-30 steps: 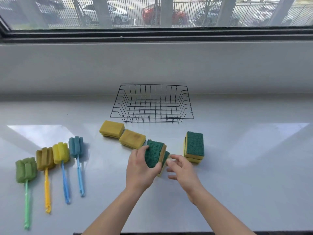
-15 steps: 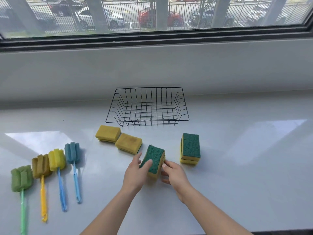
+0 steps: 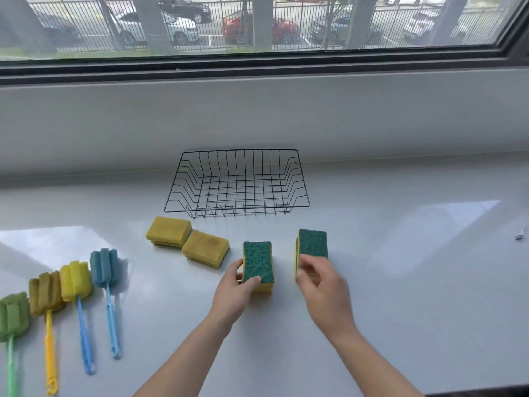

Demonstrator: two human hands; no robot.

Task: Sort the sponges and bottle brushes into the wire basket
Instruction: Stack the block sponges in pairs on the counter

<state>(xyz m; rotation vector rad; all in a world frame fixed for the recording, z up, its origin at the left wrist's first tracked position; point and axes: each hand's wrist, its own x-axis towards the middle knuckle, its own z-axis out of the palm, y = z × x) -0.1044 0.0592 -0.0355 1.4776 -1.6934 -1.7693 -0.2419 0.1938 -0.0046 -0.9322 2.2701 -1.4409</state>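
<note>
An empty black wire basket (image 3: 237, 209) stands at the back of the white counter. In front of it lie two stacks of yellow sponges (image 3: 169, 232) (image 3: 205, 248). My left hand (image 3: 235, 293) grips a stack of green-topped sponges (image 3: 257, 260) by its near end, flat on the counter. My right hand (image 3: 323, 287) is blurred and touches the near end of a second green-topped stack (image 3: 313, 243). At the left lie several bottle brushes: green (image 3: 13, 316), ochre (image 3: 45, 293), yellow (image 3: 76, 280) and blue (image 3: 104, 267).
A white wall and a window sill rise right behind the basket. A small grey object (image 3: 521, 235) sits at the counter's far right edge. The counter's dark front edge runs along the bottom right.
The tilted sponge stack in my left hand now lies flat, green side up. My right hand has left it and moved right onto the second stack.
</note>
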